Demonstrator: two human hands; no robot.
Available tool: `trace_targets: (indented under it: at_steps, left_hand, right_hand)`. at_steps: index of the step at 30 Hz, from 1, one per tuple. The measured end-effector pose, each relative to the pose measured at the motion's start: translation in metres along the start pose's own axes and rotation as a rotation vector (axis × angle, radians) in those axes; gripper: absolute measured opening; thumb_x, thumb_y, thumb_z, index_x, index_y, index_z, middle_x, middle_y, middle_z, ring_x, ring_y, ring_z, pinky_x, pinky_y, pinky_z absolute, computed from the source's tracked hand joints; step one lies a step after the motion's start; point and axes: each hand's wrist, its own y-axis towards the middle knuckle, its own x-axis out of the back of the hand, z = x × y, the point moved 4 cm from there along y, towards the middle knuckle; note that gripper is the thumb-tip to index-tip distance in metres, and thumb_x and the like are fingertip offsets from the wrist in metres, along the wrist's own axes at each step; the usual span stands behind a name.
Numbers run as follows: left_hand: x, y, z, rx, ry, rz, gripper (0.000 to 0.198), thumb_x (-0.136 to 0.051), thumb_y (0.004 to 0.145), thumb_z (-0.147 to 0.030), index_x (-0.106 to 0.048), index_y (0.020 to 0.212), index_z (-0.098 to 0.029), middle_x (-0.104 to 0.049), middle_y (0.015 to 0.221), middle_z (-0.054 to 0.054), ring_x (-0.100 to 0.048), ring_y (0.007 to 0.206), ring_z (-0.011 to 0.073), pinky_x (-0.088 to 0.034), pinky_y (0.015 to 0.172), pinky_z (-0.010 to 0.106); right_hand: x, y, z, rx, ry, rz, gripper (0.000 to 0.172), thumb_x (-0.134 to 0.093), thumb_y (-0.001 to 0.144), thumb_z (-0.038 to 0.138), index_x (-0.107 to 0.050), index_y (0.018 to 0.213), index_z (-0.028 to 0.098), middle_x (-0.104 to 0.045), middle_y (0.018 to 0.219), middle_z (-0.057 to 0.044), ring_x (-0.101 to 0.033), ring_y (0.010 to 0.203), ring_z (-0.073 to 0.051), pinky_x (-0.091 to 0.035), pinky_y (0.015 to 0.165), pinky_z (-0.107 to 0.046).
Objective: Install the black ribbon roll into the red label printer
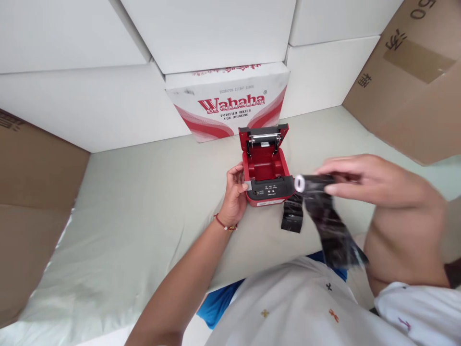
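A small red and black label printer sits on the pale green cloth with its lid raised and its red inner bay exposed. My left hand grips the printer's left side, thumb on the front corner by a grey tab. To the right of the printer, my right hand pinches a roll of glossy black film with a white core facing the printer. A long loose tail of film hangs from the roll towards my lap. Another short black strip lies by the printer's front right corner.
Behind the printer stands a white and red Wahaha water carton. White boxes are stacked along the back. Brown cardboard boxes flank the cloth-covered surface at the left and right.
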Motion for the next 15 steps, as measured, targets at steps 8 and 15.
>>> trace_targets:
  at_steps: [8,15]
  left_hand:
    - [0.001,0.002,0.0,-0.023,0.032,-0.005,0.06,-0.095,0.069,-0.05,-0.069,0.121,-0.033,-0.065,0.146,0.003,-0.056,0.143,0.0287,-0.043,0.125,0.046]
    - [0.0,-0.022,-0.007,-0.322,0.288,-0.196,0.039,-0.082,0.088,-0.053,-0.073,0.118,-0.03,-0.06,0.147,0.005,-0.048,0.151,0.0287,-0.037,0.129,0.045]
  right_hand:
    - [-0.086,0.097,0.012,-0.024,-0.199,-0.193,0.04,-0.069,0.094,0.019,-0.079,0.132,0.022,-0.078,0.123,-0.01,-0.074,0.102,-0.026,-0.057,0.09,-0.039]
    - [-0.091,0.109,0.022,-0.13,-0.378,-0.179,0.045,-0.065,0.099,0.016,-0.075,0.142,0.026,-0.072,0.147,-0.009,-0.073,0.121,-0.035,-0.058,0.096,-0.046]
